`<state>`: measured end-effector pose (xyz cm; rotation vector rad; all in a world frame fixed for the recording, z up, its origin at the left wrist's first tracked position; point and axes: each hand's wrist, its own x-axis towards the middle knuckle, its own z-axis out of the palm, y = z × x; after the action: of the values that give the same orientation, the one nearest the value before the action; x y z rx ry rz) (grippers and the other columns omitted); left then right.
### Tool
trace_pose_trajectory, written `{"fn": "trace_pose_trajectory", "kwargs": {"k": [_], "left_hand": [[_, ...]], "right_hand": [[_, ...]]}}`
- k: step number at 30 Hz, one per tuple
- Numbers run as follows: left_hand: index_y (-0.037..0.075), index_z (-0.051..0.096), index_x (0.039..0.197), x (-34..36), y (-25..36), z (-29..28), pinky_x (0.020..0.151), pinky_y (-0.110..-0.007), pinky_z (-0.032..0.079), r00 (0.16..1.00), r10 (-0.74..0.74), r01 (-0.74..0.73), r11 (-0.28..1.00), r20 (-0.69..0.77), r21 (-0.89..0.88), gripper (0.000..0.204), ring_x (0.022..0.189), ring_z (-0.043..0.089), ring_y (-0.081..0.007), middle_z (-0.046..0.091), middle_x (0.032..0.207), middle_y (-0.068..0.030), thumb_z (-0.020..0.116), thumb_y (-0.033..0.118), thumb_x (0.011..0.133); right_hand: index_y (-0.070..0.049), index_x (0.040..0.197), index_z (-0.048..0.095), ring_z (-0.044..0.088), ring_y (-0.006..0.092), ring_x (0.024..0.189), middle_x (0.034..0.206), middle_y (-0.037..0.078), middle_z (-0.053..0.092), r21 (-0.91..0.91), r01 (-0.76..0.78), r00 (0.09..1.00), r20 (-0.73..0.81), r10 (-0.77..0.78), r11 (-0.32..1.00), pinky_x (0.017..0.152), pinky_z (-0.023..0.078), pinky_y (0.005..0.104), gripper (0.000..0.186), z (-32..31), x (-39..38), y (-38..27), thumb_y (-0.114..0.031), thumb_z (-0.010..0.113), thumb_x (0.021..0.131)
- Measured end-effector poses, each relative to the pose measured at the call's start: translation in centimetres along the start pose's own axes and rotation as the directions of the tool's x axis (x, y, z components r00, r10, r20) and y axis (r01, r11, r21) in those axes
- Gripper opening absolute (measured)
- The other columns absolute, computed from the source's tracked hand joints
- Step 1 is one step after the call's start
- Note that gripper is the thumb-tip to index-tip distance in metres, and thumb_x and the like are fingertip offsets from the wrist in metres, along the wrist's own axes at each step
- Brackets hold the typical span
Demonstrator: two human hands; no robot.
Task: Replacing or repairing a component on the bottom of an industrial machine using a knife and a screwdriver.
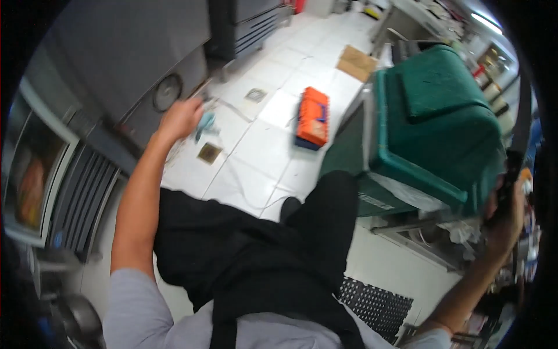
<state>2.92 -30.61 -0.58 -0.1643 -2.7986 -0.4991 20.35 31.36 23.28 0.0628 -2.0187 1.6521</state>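
Observation:
My left hand (181,120) reaches forward at the left with its fingers curled closed; what they hold, if anything, I cannot make out. Just beside it shows a crumpled pale teal thing (206,123), blurred, and I cannot tell whether the hand touches it. At the far right, my right hand (507,218) is closed around a long black object (514,166) that rises upward. Its kind is unclear near the dark rim.
A large green lidded bin (436,134) stands at the right. An orange toolbox (313,116) and a cardboard piece (357,63) lie on the white tiled floor (238,174). Grey steel equipment (128,46) lines the left, near a glass-fronted cabinet (38,174). A black perforated mat (375,305) lies below.

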Motion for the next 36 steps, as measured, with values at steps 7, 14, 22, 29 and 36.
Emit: {"fn": "trace_pose_trajectory", "kwargs": {"k": [7, 14, 22, 29, 36], "left_hand": [[0.008, 0.063, 0.105, 2.3, 0.9, -9.5, 0.073, -0.051, 0.050, 0.992, 0.044, -0.009, 0.958, -0.115, 0.286, 0.022, 0.088, 0.065, -0.0447, 0.068, 0.091, -0.0227, 0.057, 0.028, 0.098], [0.014, 0.065, 0.105, 3.5, 3.4, -14.9, 0.073, -0.050, 0.053, 0.988, 0.055, 0.019, 0.885, -0.144, 0.465, 0.021, 0.087, 0.067, -0.0391, 0.071, 0.092, -0.0155, 0.053, 0.031, 0.099], [-0.001, 0.063, 0.093, 3.4, 9.1, -16.9, 0.078, -0.050, 0.051, 0.997, 0.042, -0.004, 0.886, -0.072, 0.464, 0.022, 0.087, 0.068, -0.0394, 0.069, 0.088, -0.0239, 0.052, 0.018, 0.097], [0.003, 0.064, 0.091, 3.0, 7.4, -17.5, 0.077, -0.049, 0.053, 0.982, 0.130, -0.060, 0.907, -0.141, 0.418, 0.021, 0.086, 0.069, -0.0375, 0.069, 0.087, -0.0239, 0.054, 0.020, 0.096], [0.006, 0.059, 0.089, -4.5, 1.2, -9.0, 0.067, -0.049, 0.049, 0.951, 0.125, -0.075, 0.980, -0.283, 0.182, 0.022, 0.078, 0.062, -0.0391, 0.063, 0.082, -0.0164, 0.063, 0.027, 0.093]], "right_hand": [[-0.004, 0.131, 0.042, 0.054, 0.0156, 0.049, 0.085, 0.010, 0.057, 0.405, -0.604, 0.695, 0.689, 0.205, 0.687, 0.041, 0.045, 0.0267, 0.045, 22.6, -9.7, 14.5, -0.021, 0.065, 0.096], [-0.003, 0.112, 0.056, 0.056, 0.0143, 0.058, 0.079, 0.005, 0.058, 0.003, -0.853, 0.285, 0.840, 0.461, 0.522, 0.051, 0.045, 0.0266, 0.029, 28.4, -17.6, 21.4, -0.005, 0.070, 0.087], [-0.001, 0.117, 0.054, 0.052, 0.0132, 0.051, 0.074, 0.004, 0.055, -0.180, -0.949, -0.039, 0.881, 0.471, 0.257, 0.049, 0.043, 0.0270, 0.035, 27.6, -20.3, 21.9, -0.001, 0.065, 0.084], [0.003, 0.127, 0.052, 0.053, 0.0148, 0.053, 0.078, 0.007, 0.057, -0.239, -0.908, -0.084, 0.908, 0.411, 0.343, 0.051, 0.045, 0.0292, 0.048, 30.7, -18.5, 20.9, 0.004, 0.062, 0.080], [0.003, 0.133, 0.046, 0.049, 0.0148, 0.051, 0.074, 0.006, 0.054, -0.089, -0.960, 0.011, 0.936, 0.351, 0.266, 0.050, 0.043, 0.0310, 0.055, 33.4, -15.7, 19.9, 0.003, 0.058, 0.079]]}}
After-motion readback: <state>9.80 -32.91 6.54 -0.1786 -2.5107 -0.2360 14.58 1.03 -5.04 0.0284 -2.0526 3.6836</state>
